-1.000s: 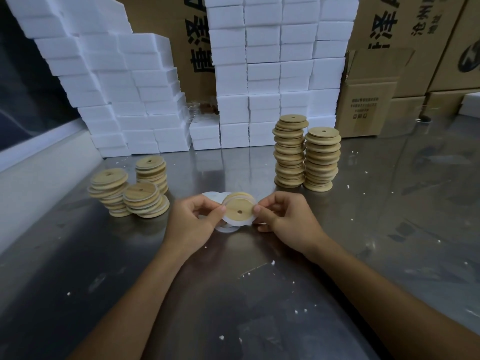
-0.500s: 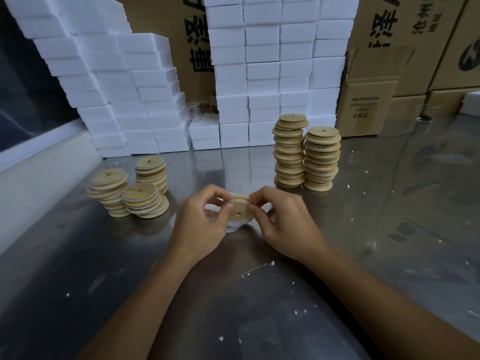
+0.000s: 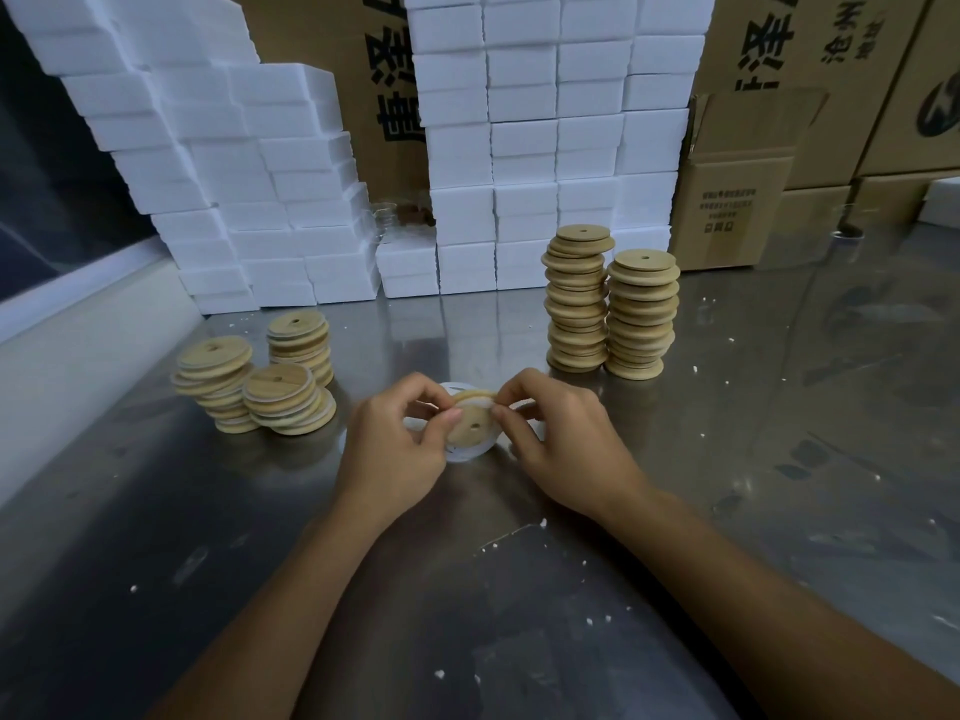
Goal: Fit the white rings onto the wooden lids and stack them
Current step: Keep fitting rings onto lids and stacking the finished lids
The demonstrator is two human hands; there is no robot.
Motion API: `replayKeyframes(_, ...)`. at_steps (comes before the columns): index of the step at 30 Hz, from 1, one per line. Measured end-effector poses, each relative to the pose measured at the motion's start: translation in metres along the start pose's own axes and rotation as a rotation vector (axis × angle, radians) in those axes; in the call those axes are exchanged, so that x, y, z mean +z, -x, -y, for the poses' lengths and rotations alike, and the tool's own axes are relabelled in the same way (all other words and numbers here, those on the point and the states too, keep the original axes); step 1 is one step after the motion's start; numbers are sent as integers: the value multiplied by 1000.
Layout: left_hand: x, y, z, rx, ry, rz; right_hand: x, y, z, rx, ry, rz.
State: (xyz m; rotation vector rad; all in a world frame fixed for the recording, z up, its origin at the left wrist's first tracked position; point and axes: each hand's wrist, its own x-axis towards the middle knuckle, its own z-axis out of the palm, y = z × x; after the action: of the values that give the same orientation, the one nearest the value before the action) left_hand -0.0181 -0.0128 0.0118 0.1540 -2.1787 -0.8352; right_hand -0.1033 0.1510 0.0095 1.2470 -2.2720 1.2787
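One wooden lid was held tilted just above the metal table, near the table's centre, its small centre hole facing the camera. The left hand gripped the lid's left edge, thumb on the face and fingers curled behind. The right hand pinched the upper right edge between thumb and forefinger, where a white ring lay along the lid's rim. How far the ring was seated round the rim could not be told. More loose white rings lay on the table under and behind the hands; their number could not be counted.

Five stacks of lids stood on the table. Three short stacks stood left of the hands, touching one another, with pale rings showing at the lid edges. Two tall stacks stood side by side to the right rear, plain wood, the left one higher and uneven.

The table surface was dull reflective metal, scattered with small white crumbs. Along the rear edge, white foam blocks were piled in two large masses. Brown cardboard cartons with dark printed characters stood behind and to the right of them. One smaller carton with an open flap stood on the table just beside the right mass of blocks.
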Motion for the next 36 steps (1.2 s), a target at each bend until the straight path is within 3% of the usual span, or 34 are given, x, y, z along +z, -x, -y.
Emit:
replayKeyframes(9, 0, -1, 8, -21, 21, 3, 4, -2, -5, 112, -111, -50)
replayKeyframes(16, 0, -1, 10, -36, -3, 25, 4, -4, -7, 90, -149, -99)
replayKeyframes(36, -3, -3, 7, -156, 116, 67, -1, -4, -11, 215, -282, 61)
